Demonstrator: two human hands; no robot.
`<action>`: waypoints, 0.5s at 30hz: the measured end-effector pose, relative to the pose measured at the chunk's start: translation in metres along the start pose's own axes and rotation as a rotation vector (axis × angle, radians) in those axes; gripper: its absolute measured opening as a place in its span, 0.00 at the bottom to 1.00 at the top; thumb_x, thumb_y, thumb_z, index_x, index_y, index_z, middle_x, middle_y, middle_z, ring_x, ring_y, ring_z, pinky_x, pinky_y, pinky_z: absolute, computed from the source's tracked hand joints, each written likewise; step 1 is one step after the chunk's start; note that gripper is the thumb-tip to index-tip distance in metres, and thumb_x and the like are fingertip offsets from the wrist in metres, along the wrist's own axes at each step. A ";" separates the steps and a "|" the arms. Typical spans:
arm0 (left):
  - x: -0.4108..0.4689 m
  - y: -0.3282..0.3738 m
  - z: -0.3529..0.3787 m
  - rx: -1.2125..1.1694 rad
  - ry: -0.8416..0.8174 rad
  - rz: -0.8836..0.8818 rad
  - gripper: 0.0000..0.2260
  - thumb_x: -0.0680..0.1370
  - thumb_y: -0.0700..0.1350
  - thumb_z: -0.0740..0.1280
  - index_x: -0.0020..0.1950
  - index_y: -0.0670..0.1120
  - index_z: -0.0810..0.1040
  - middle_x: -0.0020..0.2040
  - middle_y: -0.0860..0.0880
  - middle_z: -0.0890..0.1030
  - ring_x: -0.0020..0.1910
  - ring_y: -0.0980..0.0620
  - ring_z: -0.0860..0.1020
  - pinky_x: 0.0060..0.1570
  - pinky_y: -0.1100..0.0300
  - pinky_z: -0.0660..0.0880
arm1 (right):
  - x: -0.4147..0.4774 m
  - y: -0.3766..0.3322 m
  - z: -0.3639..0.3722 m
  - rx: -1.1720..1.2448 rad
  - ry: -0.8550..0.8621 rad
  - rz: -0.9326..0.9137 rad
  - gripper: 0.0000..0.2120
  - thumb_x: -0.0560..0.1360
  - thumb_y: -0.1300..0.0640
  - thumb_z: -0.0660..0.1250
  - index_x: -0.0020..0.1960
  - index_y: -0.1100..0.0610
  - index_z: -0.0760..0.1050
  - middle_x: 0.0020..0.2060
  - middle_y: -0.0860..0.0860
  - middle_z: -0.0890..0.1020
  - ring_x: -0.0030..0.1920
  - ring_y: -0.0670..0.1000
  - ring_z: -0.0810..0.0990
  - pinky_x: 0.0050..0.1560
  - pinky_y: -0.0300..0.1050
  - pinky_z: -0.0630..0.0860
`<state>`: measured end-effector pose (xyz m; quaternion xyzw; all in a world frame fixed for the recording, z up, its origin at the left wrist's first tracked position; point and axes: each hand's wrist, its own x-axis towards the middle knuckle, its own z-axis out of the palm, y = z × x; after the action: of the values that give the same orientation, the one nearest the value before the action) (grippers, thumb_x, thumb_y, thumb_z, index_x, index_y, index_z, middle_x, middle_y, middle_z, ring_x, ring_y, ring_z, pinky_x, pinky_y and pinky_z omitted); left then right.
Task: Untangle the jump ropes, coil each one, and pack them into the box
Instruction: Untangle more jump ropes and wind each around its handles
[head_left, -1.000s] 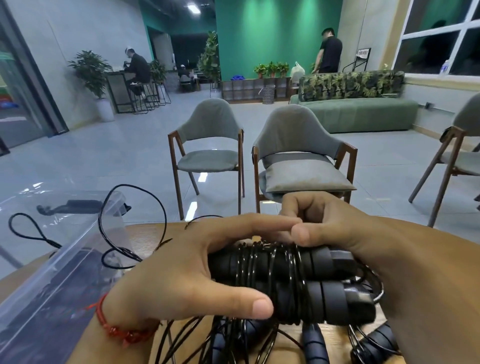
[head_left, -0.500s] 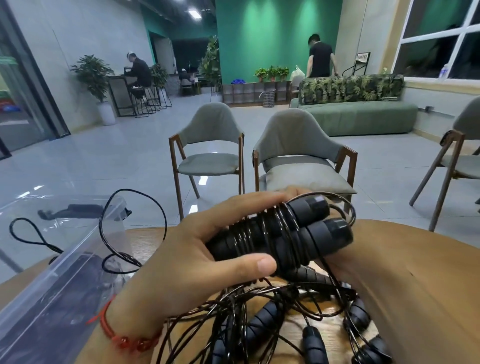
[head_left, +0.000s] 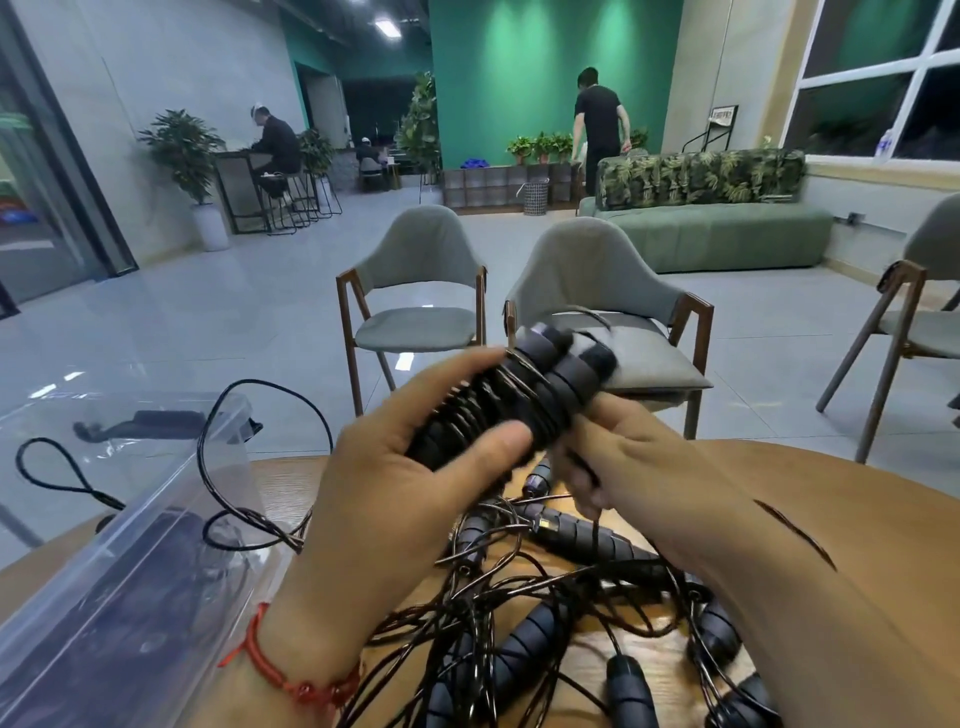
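My left hand grips a coiled jump rope bundle: two black handles side by side with thin black cord wound round them, lifted above the table and tilted up to the right. My right hand is under the bundle's right end with fingers curled; a thin cord runs down from them. Below lies a tangled pile of black jump ropes with ribbed handles. The clear plastic box stands at the left, with dark ropes inside and a cord loop sticking up from it.
The round wooden table carries the pile and box. Two grey chairs stand just beyond its far edge, another chair at the right. A green sofa and people are far back in the room.
The wrapped bundle has risen from the pile and tilted up to the right. My right hand moved from on top of it to below its right end.
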<state>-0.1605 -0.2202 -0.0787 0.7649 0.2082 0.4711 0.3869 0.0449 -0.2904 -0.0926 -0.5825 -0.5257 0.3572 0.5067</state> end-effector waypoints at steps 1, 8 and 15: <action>0.002 -0.002 0.001 -0.046 0.075 -0.034 0.21 0.75 0.50 0.77 0.66 0.63 0.83 0.52 0.55 0.86 0.45 0.50 0.87 0.41 0.57 0.86 | -0.002 -0.004 0.001 -0.006 -0.044 -0.037 0.10 0.88 0.51 0.62 0.59 0.51 0.81 0.32 0.47 0.71 0.32 0.48 0.68 0.37 0.49 0.71; 0.003 -0.006 0.001 0.211 0.022 0.029 0.22 0.77 0.48 0.78 0.67 0.66 0.76 0.60 0.64 0.82 0.46 0.54 0.86 0.42 0.59 0.85 | -0.005 -0.007 0.002 -0.365 0.016 -0.122 0.09 0.86 0.46 0.62 0.61 0.38 0.80 0.37 0.41 0.82 0.37 0.43 0.79 0.42 0.57 0.81; 0.011 -0.004 -0.017 0.448 -0.213 0.142 0.25 0.79 0.55 0.71 0.74 0.72 0.70 0.70 0.69 0.69 0.65 0.64 0.75 0.54 0.73 0.76 | -0.007 -0.004 0.002 -0.568 0.117 -0.218 0.11 0.85 0.41 0.61 0.60 0.38 0.82 0.48 0.39 0.86 0.51 0.43 0.82 0.53 0.56 0.80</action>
<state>-0.1704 -0.2039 -0.0711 0.8896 0.2110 0.3558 0.1935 0.0407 -0.2967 -0.0898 -0.6606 -0.6337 0.1055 0.3884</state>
